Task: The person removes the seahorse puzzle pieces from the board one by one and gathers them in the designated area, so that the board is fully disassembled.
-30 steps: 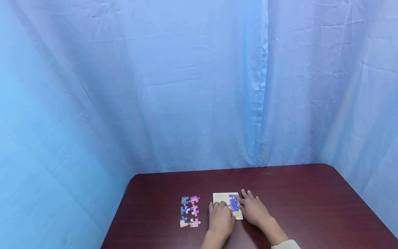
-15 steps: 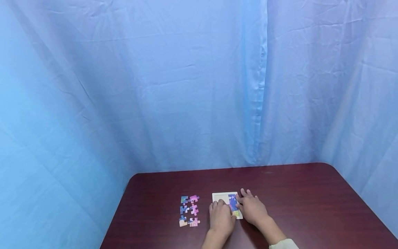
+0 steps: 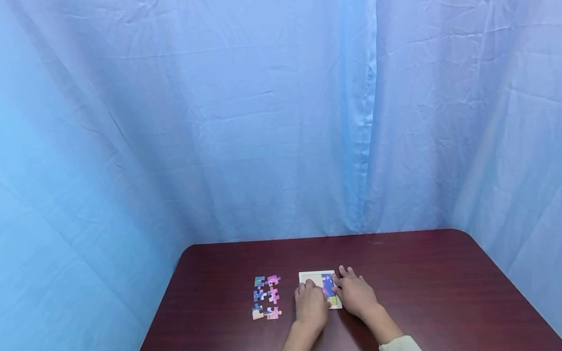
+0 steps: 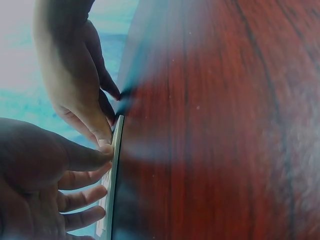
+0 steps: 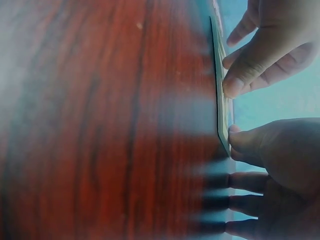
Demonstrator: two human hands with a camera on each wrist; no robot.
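A shallow jigsaw tray (image 3: 316, 272) with a pale rim lies on the table under both hands. Blue puzzle pieces (image 3: 328, 286) and a yellow-green piece (image 3: 333, 301) sit along its right side; bare pale bottom shows at upper left. My left hand (image 3: 311, 306) covers the tray's lower left. Its thumb (image 4: 87, 157) and straight fingers press down on the tray in the left wrist view; no piece shows between them. My right hand (image 3: 360, 296) lies along the right rim, its thumb (image 5: 242, 142) at the tray's edge and its fingers spread on the table.
Several loose jigsaw pieces (image 3: 273, 295), pink and blue, lie in two columns left of the tray on the dark red-brown table (image 3: 210, 287). Light blue curtains (image 3: 281, 146) hang behind the table and on both sides.
My left hand has shifted very slightly over the tray, its fingers still pressing there. My right hand stays at the right rim. The whole head view has drifted a little.
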